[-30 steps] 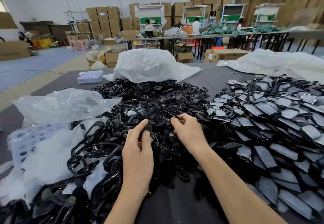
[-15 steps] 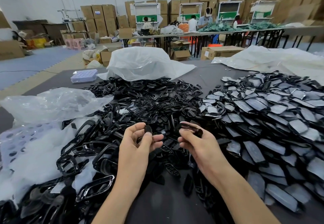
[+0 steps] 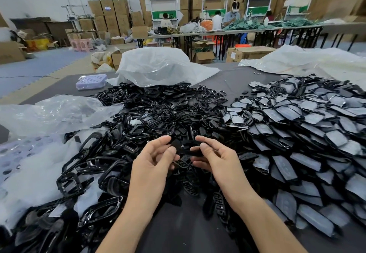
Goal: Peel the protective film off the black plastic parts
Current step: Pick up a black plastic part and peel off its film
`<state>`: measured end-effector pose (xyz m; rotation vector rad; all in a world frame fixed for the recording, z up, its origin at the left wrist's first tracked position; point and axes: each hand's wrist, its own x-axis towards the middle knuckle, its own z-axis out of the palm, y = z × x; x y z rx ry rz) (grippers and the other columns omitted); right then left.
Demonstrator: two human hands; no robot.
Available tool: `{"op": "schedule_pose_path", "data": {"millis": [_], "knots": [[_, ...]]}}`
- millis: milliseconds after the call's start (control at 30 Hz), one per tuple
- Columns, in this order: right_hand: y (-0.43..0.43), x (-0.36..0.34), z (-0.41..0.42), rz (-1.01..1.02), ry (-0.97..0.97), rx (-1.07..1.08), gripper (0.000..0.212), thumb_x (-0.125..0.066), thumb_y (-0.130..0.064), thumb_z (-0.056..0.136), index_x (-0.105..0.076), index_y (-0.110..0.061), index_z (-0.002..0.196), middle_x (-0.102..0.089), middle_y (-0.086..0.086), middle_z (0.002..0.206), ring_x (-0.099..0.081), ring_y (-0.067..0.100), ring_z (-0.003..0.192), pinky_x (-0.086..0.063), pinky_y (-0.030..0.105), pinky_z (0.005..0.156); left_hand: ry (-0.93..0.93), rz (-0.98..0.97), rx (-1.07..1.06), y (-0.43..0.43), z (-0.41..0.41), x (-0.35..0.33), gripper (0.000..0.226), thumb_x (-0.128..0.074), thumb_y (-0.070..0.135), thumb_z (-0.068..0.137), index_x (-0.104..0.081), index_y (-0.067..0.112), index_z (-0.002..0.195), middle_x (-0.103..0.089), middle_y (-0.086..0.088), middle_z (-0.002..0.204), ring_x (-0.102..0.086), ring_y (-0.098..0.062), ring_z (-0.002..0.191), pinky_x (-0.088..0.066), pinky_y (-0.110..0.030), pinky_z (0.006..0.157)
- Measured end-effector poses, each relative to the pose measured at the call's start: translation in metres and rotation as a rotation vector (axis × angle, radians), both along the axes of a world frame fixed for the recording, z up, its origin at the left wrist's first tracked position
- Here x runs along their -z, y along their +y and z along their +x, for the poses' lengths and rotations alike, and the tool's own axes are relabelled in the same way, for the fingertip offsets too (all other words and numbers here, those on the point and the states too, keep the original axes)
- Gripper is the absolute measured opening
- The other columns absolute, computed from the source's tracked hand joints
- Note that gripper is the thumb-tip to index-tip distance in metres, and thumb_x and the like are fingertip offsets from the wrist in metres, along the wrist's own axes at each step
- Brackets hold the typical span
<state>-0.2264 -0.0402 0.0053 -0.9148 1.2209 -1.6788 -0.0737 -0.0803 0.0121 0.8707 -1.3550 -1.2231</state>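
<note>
My left hand (image 3: pixel 153 161) and my right hand (image 3: pixel 215 159) hold one small black plastic part (image 3: pixel 186 146) between their fingertips, lifted a little above the table. Thumb and forefinger of each hand pinch an end of it. I cannot tell whether film is on it. Behind and left of my hands lies a big heap of black frame-shaped parts (image 3: pixel 154 112). To the right spreads a pile of flat black parts covered with greyish film (image 3: pixel 301 130).
The dark table (image 3: pixel 184 231) shows bare between my forearms. Clear plastic bags lie at the left (image 3: pixel 55 114), back centre (image 3: pixel 158 68) and back right (image 3: pixel 309 58). A lilac tray (image 3: pixel 91 81) sits far left. People work at long tables in the background.
My hands drew back from the heap and came together. Each held something separately half a second ago; now both pinch one black part between them. The camera tilted slightly.
</note>
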Motion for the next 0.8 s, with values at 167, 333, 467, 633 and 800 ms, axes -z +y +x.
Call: {"op": "schedule_pose_path", "data": {"millis": [167, 333, 467, 633, 800], "knots": [[0.0017, 0.0010, 0.0024, -0.013, 0.168, -0.015, 0.027, -0.056, -0.014, 0.102, -0.074, -0.031, 0.112, -0.073, -0.008, 0.083, -0.074, 0.014, 0.078, -0.057, 0.022, 0.071, -0.236, -0.172, -0.032, 0.0036, -0.0010, 0.0002, 0.025, -0.073, 0.019, 0.088, -0.074, 0.044, 0.090, -0.066, 0.018, 0.101, -0.064, 0.001, 0.093, -0.047, -0.012, 0.078], [0.0031, -0.0003, 0.0079, -0.057, 0.202, -0.098, 0.028, -0.054, -0.011, 0.103, -0.074, -0.027, 0.113, -0.078, -0.001, 0.093, -0.072, 0.013, 0.076, -0.057, 0.022, 0.070, -0.214, -0.137, 0.068, 0.0046, 0.0005, 0.0010, 0.026, -0.070, 0.012, 0.091, -0.073, 0.038, 0.092, -0.073, 0.011, 0.088, -0.065, 0.000, 0.078, -0.049, -0.012, 0.072], [0.0046, -0.0031, 0.0067, -0.072, 0.249, -0.124, 0.028, -0.053, -0.008, 0.103, -0.074, -0.025, 0.111, -0.076, -0.005, 0.086, -0.069, 0.010, 0.073, -0.056, 0.022, 0.070, -0.198, -0.132, 0.055, 0.0042, -0.0003, 0.0019, 0.023, -0.068, 0.013, 0.092, -0.065, 0.035, 0.101, -0.069, 0.005, 0.079, -0.064, -0.009, 0.068, -0.048, -0.012, 0.067], [0.0063, -0.0038, 0.0048, -0.084, 0.314, -0.141, 0.028, -0.055, -0.012, 0.103, -0.074, -0.030, 0.110, -0.076, -0.006, 0.084, -0.070, 0.010, 0.075, -0.056, 0.022, 0.071, -0.250, -0.137, 0.058, -0.0001, 0.0025, 0.0045, 0.024, -0.068, 0.016, 0.092, -0.066, 0.039, 0.097, -0.071, 0.003, 0.082, -0.068, -0.013, 0.075, -0.055, -0.026, 0.077], [0.0050, 0.0018, 0.0042, -0.043, 0.412, -0.093, 0.020, -0.071, -0.020, 0.093, -0.074, -0.039, 0.098, -0.073, -0.006, 0.078, -0.071, 0.007, 0.073, -0.054, 0.019, 0.070, -0.413, -0.323, -0.098, 0.0041, 0.0007, 0.0067, 0.026, -0.068, 0.022, 0.092, -0.068, 0.048, 0.097, -0.072, 0.024, 0.088, -0.069, 0.003, 0.085, -0.049, -0.010, 0.076]]}}
